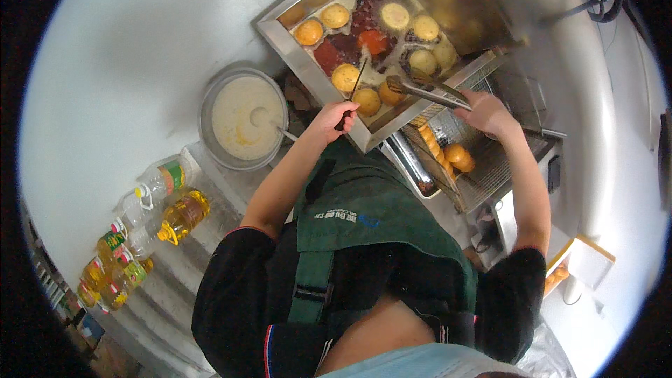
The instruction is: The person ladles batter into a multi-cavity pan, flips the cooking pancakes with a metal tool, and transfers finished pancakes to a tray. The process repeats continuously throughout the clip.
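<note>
My left hand (337, 119) grips the dark handle of a thin metal tool (360, 77), whose tip reaches over the oil near the front of a square metal fryer (299, 65). My right hand (489, 113) is closed on metal tongs (428, 93); their jaws are over the fryer's front right part, beside a browned round cake (389, 92). Several round golden cakes float in the bubbling oil, among them one at the near corner (366, 102) and one left of it (345, 77). A reddish-orange piece (372, 41) lies mid-fryer. Whether the tongs' jaws touch a cake, I cannot tell.
A pot of pale batter (245, 117) with a ladle stands left of the fryer. On the right, a wire rack (485, 189) holds twisted dough sticks (433, 147) and round fried pieces (460, 157). Below it is a metal tray (407, 160). Oil bottles (184, 216) stand lower left.
</note>
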A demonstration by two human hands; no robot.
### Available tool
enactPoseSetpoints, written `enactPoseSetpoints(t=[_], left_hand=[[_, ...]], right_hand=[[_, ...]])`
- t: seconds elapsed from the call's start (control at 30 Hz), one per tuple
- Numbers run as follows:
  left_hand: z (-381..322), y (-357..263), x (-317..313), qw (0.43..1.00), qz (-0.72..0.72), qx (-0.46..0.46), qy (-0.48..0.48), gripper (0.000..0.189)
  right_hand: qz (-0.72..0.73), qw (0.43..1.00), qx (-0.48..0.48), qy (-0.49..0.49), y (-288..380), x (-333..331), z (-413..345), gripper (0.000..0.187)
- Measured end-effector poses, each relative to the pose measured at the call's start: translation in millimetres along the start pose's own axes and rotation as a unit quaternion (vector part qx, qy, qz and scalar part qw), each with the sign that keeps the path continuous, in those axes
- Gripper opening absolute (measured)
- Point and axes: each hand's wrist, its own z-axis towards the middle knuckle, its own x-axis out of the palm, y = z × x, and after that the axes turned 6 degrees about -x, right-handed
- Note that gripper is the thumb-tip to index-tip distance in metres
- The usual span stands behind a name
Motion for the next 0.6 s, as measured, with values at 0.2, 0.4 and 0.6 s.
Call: enactPoseSetpoints(t=[0.2,0.4,0.6], left_hand=[[7,-1,-14,1.000,-0.003,-0.002,0.016,0.013],[3,-3,-14,1.000,-0.011,0.001,0.023,0.010],[3,-6,-14,0.999,-0.033,-0.009,0.026,0.011]], right_hand=[[-0.119,0.990,-0.018,0.080,16,16,84,0.033],[-0.200,0.978,-0.046,0.037,39,27,83,0.021],[-0.136,0.986,-0.059,-0.080,27,28,51,0.029]])
